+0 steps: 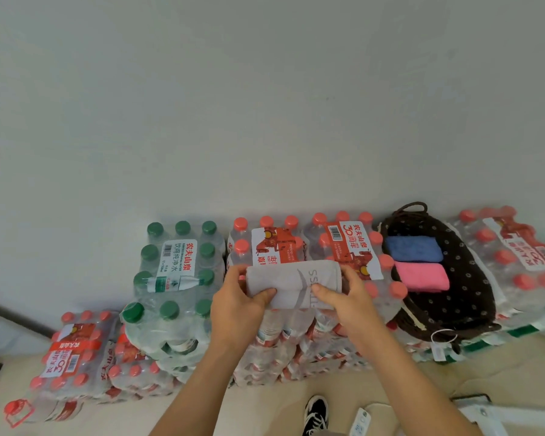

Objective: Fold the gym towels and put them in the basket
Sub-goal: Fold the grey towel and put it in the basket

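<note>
A folded grey towel (291,283) with pale lettering lies on top of shrink-wrapped packs of red-capped water bottles (296,247). My left hand (239,305) grips its left end and my right hand (343,297) grips its right end, thumbs on the near side. To the right stands a dark brown woven basket (472,278) with a loop handle. Inside it lie a folded blue towel (414,249) and, nearer to me, a folded pink towel (422,276).
Packs of green-capped bottles (177,256) stand to the left, with lower red-capped packs (76,357) beside them. More red-capped packs (516,253) sit right of the basket. A plain white wall rises behind. A black shoe (317,413) shows on the beige floor below.
</note>
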### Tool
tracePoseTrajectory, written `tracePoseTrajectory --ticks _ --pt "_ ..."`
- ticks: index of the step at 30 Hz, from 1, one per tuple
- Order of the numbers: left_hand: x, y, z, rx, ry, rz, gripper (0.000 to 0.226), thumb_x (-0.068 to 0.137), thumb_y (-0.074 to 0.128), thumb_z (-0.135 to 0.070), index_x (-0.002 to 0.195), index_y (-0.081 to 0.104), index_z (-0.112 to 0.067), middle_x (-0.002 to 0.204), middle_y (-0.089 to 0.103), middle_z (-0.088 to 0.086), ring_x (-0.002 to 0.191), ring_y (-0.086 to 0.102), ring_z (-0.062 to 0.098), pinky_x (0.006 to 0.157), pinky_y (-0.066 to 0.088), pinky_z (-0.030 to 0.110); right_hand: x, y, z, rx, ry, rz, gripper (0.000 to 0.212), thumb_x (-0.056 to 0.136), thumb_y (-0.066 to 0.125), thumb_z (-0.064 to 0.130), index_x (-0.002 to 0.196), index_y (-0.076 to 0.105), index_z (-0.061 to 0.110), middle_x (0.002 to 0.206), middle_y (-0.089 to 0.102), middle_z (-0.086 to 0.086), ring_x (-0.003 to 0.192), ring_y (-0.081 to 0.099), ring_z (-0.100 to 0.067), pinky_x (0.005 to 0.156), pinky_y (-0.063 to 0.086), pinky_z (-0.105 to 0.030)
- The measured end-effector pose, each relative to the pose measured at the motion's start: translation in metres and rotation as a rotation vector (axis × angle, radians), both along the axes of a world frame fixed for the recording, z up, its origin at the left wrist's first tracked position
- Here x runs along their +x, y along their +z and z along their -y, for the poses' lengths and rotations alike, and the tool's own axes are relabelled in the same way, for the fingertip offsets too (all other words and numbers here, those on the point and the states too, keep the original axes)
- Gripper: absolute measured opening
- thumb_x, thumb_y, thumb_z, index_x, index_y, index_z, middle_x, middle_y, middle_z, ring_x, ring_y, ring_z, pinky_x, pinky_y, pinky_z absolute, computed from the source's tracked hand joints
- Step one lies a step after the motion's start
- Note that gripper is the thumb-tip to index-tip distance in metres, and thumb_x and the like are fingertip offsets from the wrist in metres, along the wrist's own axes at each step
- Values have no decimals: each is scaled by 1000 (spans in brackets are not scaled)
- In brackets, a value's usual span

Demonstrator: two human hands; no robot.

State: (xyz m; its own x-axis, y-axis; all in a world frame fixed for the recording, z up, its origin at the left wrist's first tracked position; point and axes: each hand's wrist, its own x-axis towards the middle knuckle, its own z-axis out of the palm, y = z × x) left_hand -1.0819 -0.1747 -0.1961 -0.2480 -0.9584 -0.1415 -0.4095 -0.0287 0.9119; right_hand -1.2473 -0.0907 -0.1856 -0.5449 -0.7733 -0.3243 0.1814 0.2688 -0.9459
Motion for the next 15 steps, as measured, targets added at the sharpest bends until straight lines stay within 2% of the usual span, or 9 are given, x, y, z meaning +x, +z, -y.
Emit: tracePoseTrajectory --ticks 2,4,7,10,13,15 --pt "-9 8 -8 70 -10 -104 47 74 81 -22 106 48 -30 91 70 -6 79 69 10 73 59 36 -7 4 -12 -82 -81 209 36 84 69 10 115 58 24 111 69 -4 101 68 -24 87 55 -47" --pt "-24 16 -19 153 -25 -209 52 75 81 -20 110 44 -30 88 72 1 73 70 11 68 60 35 -16 8 -23 -167 -150 359 40 86 66 14 124 55 24 115 68 -6 106 66 -26 87 55 -47" --pt "-54 28 -38 249 -89 -305 52 78 77 -17 113 42 -31 91 70 8 70 70 14 57 56 27 -34 13 -39 -262 -282 436 51 84 67 15 131 50 25 119 67 -8 108 65 -25 84 57 -41" --pt "-96 31 -55 252 -177 -311 53 81 75 -19 119 41 -35 103 66 1 79 69 12 63 57 26 -65 17 -60 -247 -396 367 61 74 73 17 129 47 25 116 67 -8 100 69 -23 74 59 -36" --pt "-149 25 -71 195 -290 -236 55 85 70 -27 126 36 -40 116 58 -16 90 65 5 78 58 29 -115 18 -86 -141 -473 206 54 80 73 18 123 44 30 113 62 -6 97 68 -23 73 58 -38" --pt "-186 22 -83 172 -362 -152 59 87 67 -29 132 30 -40 106 54 -21 84 60 0 74 55 20 -151 13 -104 -72 -514 104 42 84 71 17 115 44 29 111 59 -5 96 66 -21 69 58 -35"
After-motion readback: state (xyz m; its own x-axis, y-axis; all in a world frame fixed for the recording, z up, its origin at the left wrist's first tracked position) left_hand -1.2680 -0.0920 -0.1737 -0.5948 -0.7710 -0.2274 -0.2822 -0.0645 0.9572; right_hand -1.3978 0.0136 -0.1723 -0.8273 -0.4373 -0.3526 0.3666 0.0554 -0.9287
